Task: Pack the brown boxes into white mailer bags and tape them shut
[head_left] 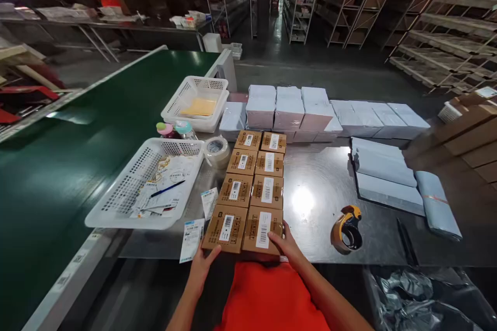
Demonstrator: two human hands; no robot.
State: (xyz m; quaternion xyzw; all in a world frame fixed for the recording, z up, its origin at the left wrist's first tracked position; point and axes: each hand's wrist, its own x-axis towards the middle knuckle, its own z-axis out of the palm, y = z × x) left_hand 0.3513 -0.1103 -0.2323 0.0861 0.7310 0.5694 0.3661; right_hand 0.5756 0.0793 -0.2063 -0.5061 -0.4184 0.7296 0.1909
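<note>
Several small brown cardboard boxes with white barcode labels lie in two columns on the metal table. My left hand grips the left side and front corner of the nearest left box. On the other side, my right hand holds the nearest right box, its thumb on top by the label. Between them the two columns stand pressed together. Two printed paper slips lie left of the boxes, the nearer slip close to my left hand. A tape dispenser sits to the right of the boxes.
A white basket with papers and a pen stands left, partly over the green conveyor. Behind it are a second basket, bottles and tape rolls. White paper stacks line the back; grey mailing bags lie right.
</note>
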